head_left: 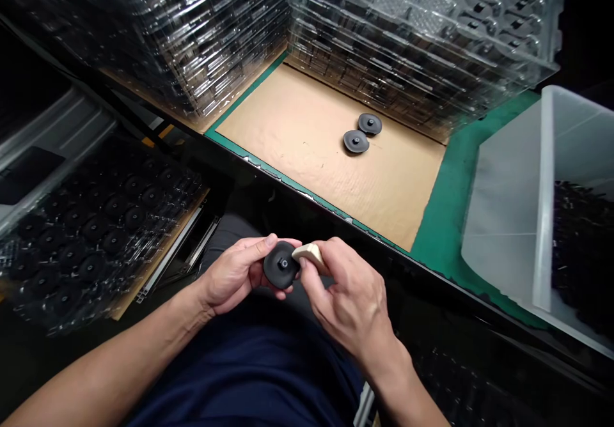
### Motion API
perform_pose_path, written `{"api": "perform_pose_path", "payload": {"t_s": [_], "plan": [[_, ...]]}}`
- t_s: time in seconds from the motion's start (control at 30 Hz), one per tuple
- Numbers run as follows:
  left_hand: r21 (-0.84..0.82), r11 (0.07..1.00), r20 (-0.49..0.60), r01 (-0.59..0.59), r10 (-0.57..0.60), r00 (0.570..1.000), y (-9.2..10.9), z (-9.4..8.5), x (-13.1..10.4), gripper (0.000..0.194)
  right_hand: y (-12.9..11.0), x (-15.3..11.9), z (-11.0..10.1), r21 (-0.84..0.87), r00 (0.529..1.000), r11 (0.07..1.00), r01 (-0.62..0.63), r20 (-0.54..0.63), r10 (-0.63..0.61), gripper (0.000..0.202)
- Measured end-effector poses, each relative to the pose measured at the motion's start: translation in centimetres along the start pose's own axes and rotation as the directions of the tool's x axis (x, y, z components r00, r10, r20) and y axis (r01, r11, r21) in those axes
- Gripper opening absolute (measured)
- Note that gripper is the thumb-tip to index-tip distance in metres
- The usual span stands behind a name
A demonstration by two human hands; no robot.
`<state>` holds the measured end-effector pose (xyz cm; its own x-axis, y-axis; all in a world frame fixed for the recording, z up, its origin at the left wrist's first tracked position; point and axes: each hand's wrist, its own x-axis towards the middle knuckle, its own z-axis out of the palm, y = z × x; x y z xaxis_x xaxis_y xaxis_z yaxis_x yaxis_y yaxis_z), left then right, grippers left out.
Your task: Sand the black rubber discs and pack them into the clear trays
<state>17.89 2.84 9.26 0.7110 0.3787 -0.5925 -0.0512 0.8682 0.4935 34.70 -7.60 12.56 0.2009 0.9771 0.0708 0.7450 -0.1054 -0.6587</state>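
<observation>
Green table (444, 213), upper centre, bearing a cardboard sheet (297, 139) and stacked clear trays (384, 46); at right, a translucent bin (508, 216) holds dark parts (582, 248). Lower centre: left hand (233, 277), fingers clamped on a black disc (275, 270); right hand (355, 296), fingers clamped on a pale block (311, 256).

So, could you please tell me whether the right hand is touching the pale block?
Touching: the head view shows the right hand gripping the pale block, thumb against it.

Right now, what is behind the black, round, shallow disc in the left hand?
Fingers of the left hand show behind the black, round, shallow disc, past its rim; the disc's back face cannot be seen.
</observation>
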Motion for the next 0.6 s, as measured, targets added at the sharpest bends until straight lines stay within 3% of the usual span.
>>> {"api": "perform_pose_path", "payload": {"t_s": [0.13, 0.23, 0.3, 0.4, 0.47, 0.53, 0.6], "plan": [[0.006, 1.000, 0.024, 0.013, -0.013, 1.000, -0.37, -0.43, -0.08, 0.042, -0.04, -0.05, -0.10, -0.005, 0.996, 1.000, 0.022, 0.083, -0.021, 0.022], [0.069, 0.995, 0.133, 0.073, -0.081, 0.988, -0.57, -0.62, -0.09, 0.049, -0.24, 0.17, -0.28, -0.042, 0.991, 0.991, 0.128, 0.041, -0.126, 0.011], [0.059, 0.997, 0.141, 0.047, -0.055, 0.988, -0.51, -0.53, -0.08, 0.047, -0.31, 0.20, -0.23, -0.034, 0.987, 0.987, 0.158, 0.008, -0.158, 0.010], [-0.018, 0.998, 0.049, -0.067, 0.068, 0.996, -0.21, -0.34, -0.05, 0.041, -0.21, -0.15, 0.07, 0.035, 0.999, 0.998, 0.052, -0.012, -0.051, 0.013], [-0.019, 0.996, 0.019, -0.089, 0.090, 0.996, -0.06, -0.40, 0.00, 0.042, -0.11, -0.40, 0.23, 0.078, 1.000, 0.997, -0.004, 0.013, 0.003, 0.015], [0.034, 0.999, 0.065, -0.032, 0.030, 0.997, -0.08, -0.62, 0.06, 0.044, -0.06, -0.42, 0.23, 0.062, 1.000, 0.998, 0.027, 0.007, -0.027, 0.012], [0.090, 0.995, 0.141, 0.048, -0.061, 0.988, -0.21, -0.78, 0.12, 0.048, -0.10, -0.16, 0.12, 0.027, 0.991, 0.990, 0.137, -0.003, -0.137, 0.012]]}}
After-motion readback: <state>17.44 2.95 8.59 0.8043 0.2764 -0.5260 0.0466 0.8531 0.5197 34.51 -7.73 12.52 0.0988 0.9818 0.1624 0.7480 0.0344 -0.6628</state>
